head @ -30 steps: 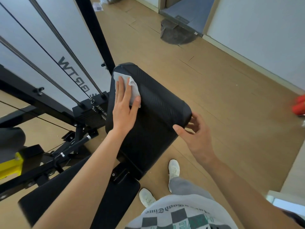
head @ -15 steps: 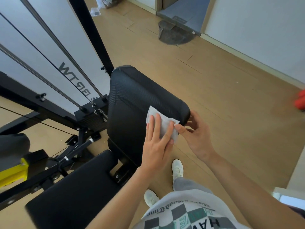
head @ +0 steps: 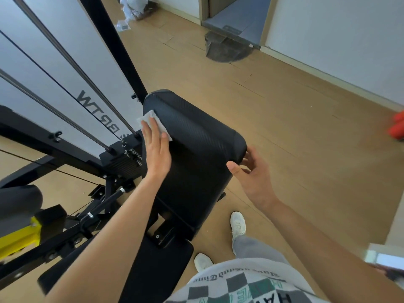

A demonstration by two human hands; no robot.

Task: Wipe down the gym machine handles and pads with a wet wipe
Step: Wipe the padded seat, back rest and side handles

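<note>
While the left hand (head: pixel 156 149) lies flat with its fingers straight, it presses the wet wipe (head: pixel 149 119) against the far left edge of the black back pad (head: pixel 196 154). The wipe shows white beyond the fingertips and beside the little finger; the rest is under the palm.

The right hand (head: pixel 253 173) holds the pad's right corner. Its thumb lies at the front edge and its fingers curl round behind the corner.

The back pad stands tilted above the seat pad (head: pixel 157 265), which lies nearer and lower. The weight stack (head: pixel 124 160) sits just left of the back pad, with guide rods (head: pixel 72 62) and a cable rising from it.

Containers: a dark bag-like object (head: pixel 225 49) sits on the wooden floor (head: pixel 306 138) at the far doorway. Its contents cannot be made out. Crumpled clear wrapping (head: pixel 135 7) lies further left along the far wall.

Change from half a second ago:
- The left hand and wipe were at the pad's right corner, touching the right thumb. They are now at the opposite, left edge, well apart from the right hand.
- The right hand has kept its hold on the same corner.
- The pad has not shifted on its frame.

A red object (head: pixel 396 127) lies at the right edge of the floor.
</note>
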